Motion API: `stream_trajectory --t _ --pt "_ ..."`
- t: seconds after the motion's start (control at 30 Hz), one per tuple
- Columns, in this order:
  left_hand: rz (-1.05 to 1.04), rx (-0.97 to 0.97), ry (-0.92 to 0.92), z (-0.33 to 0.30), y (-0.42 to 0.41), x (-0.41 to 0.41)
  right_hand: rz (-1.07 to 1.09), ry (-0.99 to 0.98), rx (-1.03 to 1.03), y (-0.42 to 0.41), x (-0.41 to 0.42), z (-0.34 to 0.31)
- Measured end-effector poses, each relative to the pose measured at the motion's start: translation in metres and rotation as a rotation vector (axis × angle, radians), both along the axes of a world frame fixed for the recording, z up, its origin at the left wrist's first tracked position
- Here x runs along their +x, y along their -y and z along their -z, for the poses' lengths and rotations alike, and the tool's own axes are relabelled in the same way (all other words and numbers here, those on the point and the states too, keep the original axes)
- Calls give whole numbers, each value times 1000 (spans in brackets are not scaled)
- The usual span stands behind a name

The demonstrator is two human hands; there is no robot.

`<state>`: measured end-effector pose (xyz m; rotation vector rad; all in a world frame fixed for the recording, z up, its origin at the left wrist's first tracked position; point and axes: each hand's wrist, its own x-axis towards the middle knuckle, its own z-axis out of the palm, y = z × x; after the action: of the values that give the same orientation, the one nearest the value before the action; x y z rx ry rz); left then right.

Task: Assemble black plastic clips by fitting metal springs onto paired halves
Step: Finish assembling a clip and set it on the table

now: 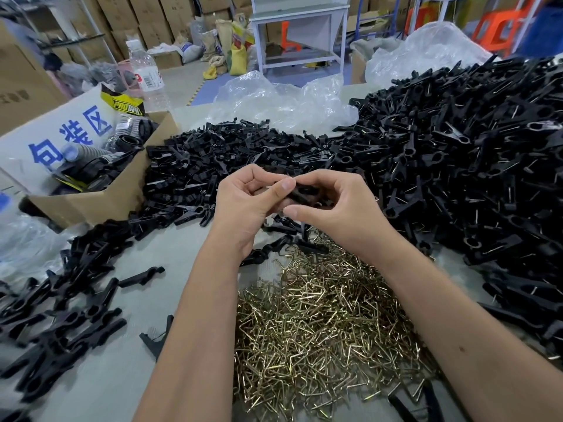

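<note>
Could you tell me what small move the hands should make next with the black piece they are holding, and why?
Probably reach the right hand down for one spring from the brass-coloured pile: both hands, left included, grip black clip halves, and no spring shows on them.

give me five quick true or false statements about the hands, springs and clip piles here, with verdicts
1. Both hands, left hand and right hand, hold a black plastic clip piece. True.
2. The heap of brass-coloured metal springs lies between the forearms. True.
3. The brown cardboard box sits on the right. False: it sits on the left.
4. The clear plastic water bottle lies flat. False: it stands upright.
5. The largest heap of black clips is on the right. True.
</note>
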<state>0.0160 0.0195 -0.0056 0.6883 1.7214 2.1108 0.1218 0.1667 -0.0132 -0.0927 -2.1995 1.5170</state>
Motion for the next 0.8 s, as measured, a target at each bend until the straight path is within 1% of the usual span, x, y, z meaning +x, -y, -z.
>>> stream_trajectory --t 0.07,0.13,0.2,0.37,0.47,0.5,0.57,0.63,0.67,0.73,0.8 --pt "3 -2 -12 1 0 0 33 -14 -5 -1 -1 1" --pt "21 -7 -19 1 2 0 42 -6 -89 -4 -1 2" --pt "67 -23 -31 1 6 -3 22 11 -125 -7 0 2" --pt "157 -61 -85 0 19 -12 -24 37 -102 -7 2 0" --pt "101 -58 -87 2 22 -14 22 74 -36 -1 1 -2" --pt "49 -62 -92 2 23 -15 44 68 4 2 2 -3" --pt "-85 -54 -97 4 26 -19 81 23 205 8 2 -5" --pt "-206 -9 -92 4 28 -24 31 1 413 12 4 -9" --pt "-243 21 -82 4 29 -25 -20 28 477 15 5 -11" --pt "-286 61 -52 4 30 -27 -145 200 635 19 6 -16" --pt "-301 70 -35 4 30 -28 -178 386 901 25 5 -17"
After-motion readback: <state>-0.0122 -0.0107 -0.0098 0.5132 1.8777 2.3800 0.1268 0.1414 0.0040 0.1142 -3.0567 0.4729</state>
